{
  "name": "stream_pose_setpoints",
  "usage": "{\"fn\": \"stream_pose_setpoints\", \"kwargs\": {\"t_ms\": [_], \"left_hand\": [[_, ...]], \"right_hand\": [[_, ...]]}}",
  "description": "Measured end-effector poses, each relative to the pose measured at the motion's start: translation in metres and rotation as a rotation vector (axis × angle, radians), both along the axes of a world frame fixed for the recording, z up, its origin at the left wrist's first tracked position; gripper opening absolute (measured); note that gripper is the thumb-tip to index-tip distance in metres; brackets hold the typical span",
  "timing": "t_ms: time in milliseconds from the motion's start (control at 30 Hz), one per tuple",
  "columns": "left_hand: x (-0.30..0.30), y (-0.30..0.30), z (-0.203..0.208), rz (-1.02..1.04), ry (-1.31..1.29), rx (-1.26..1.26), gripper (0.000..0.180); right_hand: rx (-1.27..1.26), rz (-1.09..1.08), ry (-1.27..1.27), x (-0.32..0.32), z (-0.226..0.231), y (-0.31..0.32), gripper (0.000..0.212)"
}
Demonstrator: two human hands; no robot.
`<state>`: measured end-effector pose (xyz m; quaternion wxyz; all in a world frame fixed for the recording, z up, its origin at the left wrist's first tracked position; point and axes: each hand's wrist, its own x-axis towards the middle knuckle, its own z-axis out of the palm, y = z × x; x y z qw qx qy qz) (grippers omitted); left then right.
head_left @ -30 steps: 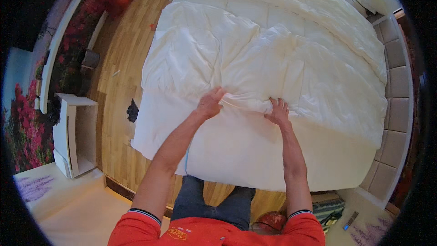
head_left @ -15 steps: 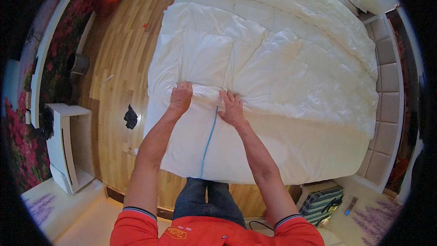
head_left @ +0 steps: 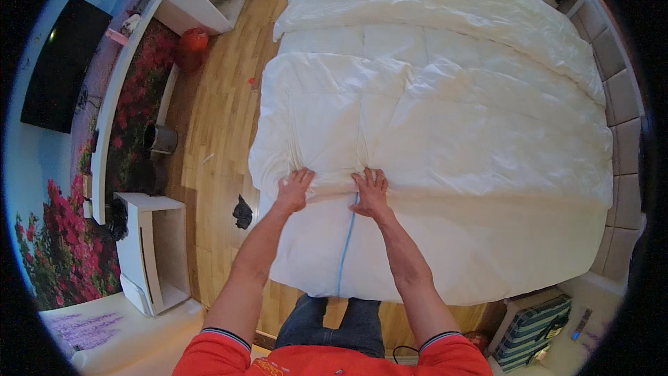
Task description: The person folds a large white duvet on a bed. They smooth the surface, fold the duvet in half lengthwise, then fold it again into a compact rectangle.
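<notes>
A white duvet (head_left: pixel 445 132) covers most of the bed, rumpled and puffed, with its near edge folded over. My left hand (head_left: pixel 296 191) lies on that edge towards the bed's left side, its fingers stretched out and slightly apart. Creases in the fabric run away from both hands. My right hand (head_left: pixel 371 195) presses on the same edge further right, fingers spread. Beneath it starts a blue line (head_left: pixel 346 254) that runs down the white sheet (head_left: pixel 445 254) to the bed's near side, where I stand.
Left of the bed, the wooden floor (head_left: pixel 229 104) holds a black crumpled bag (head_left: pixel 242 212). A white cabinet (head_left: pixel 154 251), a grey bin (head_left: pixel 161 138) and an orange-red bag (head_left: pixel 193 42) stand along the left wall. The padded headboard (head_left: pixel 619 97) bounds the right. A striped case (head_left: pixel 532 331) sits at lower right.
The view has shifted, so the bed and room sit lower and further right. My left hand, earlier curled on the duvet edge, now has its fingers straightened. My right hand stays on the edge.
</notes>
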<state>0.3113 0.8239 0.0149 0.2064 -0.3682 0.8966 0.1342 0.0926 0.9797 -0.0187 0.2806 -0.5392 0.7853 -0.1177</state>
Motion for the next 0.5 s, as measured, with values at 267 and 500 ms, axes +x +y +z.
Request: {"fn": "stream_pose_setpoints", "kwargs": {"t_ms": [267,500], "left_hand": [[-0.003,-0.03,-0.024,-0.032,-0.055,0.168,0.087],[0.0,-0.07,-0.017,-0.215,0.163,0.336,0.079]], "right_hand": [[0.063,-0.076,0.026,0.014,-0.001,-0.027,0.092],[-0.336,-0.482,0.092,0.09,-0.028,-0.076,0.062]]}}
